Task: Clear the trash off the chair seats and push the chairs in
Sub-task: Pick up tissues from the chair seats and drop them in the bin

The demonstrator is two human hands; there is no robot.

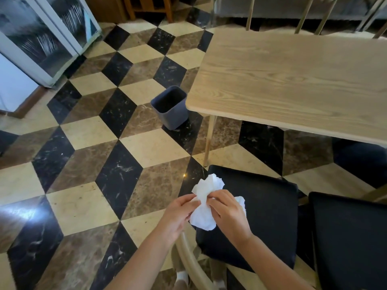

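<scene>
Under you the floor (88, 130) spreads out in a cube pattern of cream, brown and black marble tiles. The pale wood counter (293, 80) fills the upper right, its top bare, one slim leg (209, 141) coming down near its front left corner. At upper left stand white cabinets with glass doors (41, 38).

Two black-cushioned chairs sit pulled out from the counter at lower right. The nearer chair seat (266, 208) lies just in front of your hands, with its pale curved frame (188, 254) showing below your left wrist; the second chair seat (347, 239) is just beside it on the right. A third dark seat (362, 162) is tucked partly under the counter's edge.

A dark grey trash bin (170, 106) stands open on the floor just beside the counter's left corner, well apart from you.

Your left hand (178, 214) and right hand (228, 214) meet over the left front corner of the nearer seat. Between them is the crumpled white paper napkin (204, 216), lifted off the cushion. The fingers of both hands are clamped on it, pinching its middle from either side, so paper flares out above and below your grip.
</scene>
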